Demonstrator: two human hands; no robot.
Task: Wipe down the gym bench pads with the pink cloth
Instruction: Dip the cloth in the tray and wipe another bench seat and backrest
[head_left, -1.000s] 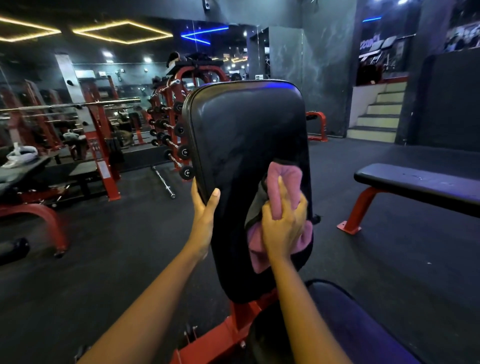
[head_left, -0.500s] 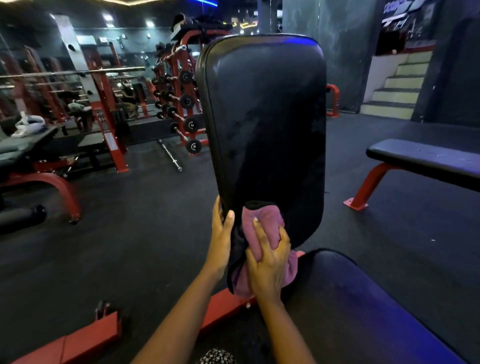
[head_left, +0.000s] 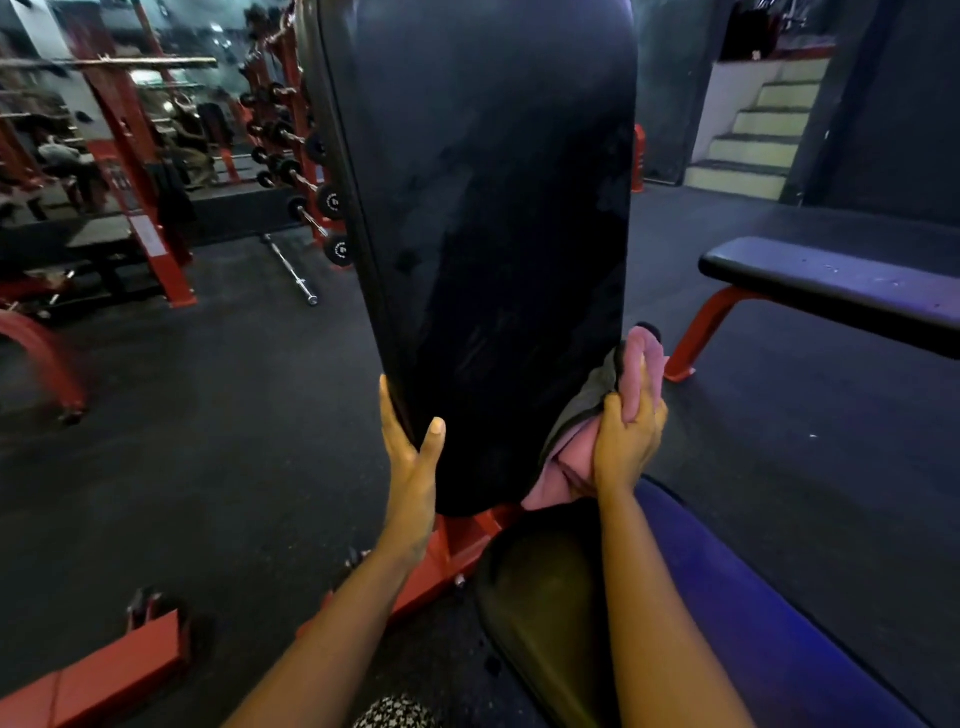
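**Nearest the person:** the seat pad runs from the lower right toward the foot of the bench. Its long axis points at the red frame that joins it to the back pad. Both forearms reach forward, the right one over the seat pad.

**Left hand**: it clasps the back pad's lower left edge, thumb on the front face and fingers round behind. This is a steadying grip, holding the pad itself.

**Right hand**: it sits at the lower right edge of the same pad, its grip closed round the bunched pink cloth, which touches the pad's side. One end of the cloth sticks up above the fingers and the other hangs toward the seat pad.

**Relation:** the back pad stands nearly upright, long axis vertical. Its broad front face therefore lies up and to the left of the cloth-bearing grip, and the seat pad lies just below it. Only the right grip carries the cloth, and it is the hand nearer the seat pad. By this reading, the next stroke is its own, either up the pad or down onto the seat.

**Farther off:** a flat bench at right, a barbell on the floor at left, a dumbbell rack beyond it, and stairs at the far right.
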